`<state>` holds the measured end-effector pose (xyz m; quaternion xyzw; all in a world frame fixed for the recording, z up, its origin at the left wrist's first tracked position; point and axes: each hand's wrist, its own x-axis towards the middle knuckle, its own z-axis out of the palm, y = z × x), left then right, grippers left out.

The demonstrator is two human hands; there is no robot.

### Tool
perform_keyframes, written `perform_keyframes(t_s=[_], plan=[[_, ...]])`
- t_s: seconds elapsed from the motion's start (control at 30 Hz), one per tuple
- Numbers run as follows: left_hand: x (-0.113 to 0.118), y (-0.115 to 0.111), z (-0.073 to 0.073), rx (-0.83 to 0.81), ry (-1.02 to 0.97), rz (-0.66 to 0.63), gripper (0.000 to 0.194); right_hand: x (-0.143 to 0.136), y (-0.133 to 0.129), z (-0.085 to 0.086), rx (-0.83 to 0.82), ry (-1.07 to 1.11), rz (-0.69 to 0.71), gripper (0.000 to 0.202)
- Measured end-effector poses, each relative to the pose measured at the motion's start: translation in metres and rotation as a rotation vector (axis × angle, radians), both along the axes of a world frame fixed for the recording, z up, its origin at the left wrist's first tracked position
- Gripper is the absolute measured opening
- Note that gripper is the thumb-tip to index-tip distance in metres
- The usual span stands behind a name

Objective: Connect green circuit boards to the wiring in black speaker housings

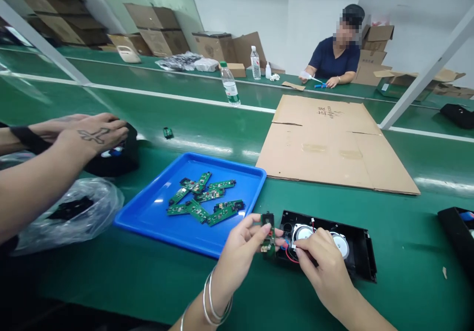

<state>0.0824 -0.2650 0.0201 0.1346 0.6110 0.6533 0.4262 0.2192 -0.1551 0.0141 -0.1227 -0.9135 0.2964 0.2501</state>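
My left hand pinches a small green circuit board upright, just left of an open black speaker housing. Inside the housing sit two round silver speaker drivers, partly covered by my right hand. Between the right thumb and forefinger is a small white wire connector, with thin red and black wires running from it into the housing. The connector is close to the board but apart from it. A blue tray at my left holds several more green circuit boards.
A co-worker's tattooed hand works over a black case at left, near a plastic bag. Flat cardboard lies beyond the housing. Another person sits across, past a water bottle. A black case stands at right.
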Motion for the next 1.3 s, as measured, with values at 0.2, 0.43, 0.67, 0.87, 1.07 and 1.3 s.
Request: perform_keyframes(t_s=[0.2,0.43,0.67,0.87,1.07,1.3], plan=[[0.025,-0.003,-0.01,-0.015,-0.076,0.018,0.052,-0.002,-0.009,0.0,0.173,0.142,-0.047,0.015],[0.036,-0.013,-0.005,-0.067,0.34,0.024,0.036,-0.001,-0.015,0.004,0.217,0.154,-0.071,0.015],[0.032,-0.015,0.003,-0.015,0.277,-0.043,0.032,-0.001,-0.012,0.007,0.328,0.182,-0.067,0.013],[0.028,-0.009,0.004,0.048,-0.012,-0.008,0.033,0.003,-0.011,0.006,0.455,0.175,-0.048,0.011],[0.029,-0.009,0.005,0.034,-0.103,0.013,0.032,0.007,-0.01,0.005,0.498,0.161,0.001,0.013],[0.027,-0.009,0.004,-0.031,-0.15,-0.049,0.044,0.013,-0.007,0.013,0.546,0.109,0.08,0.024]])
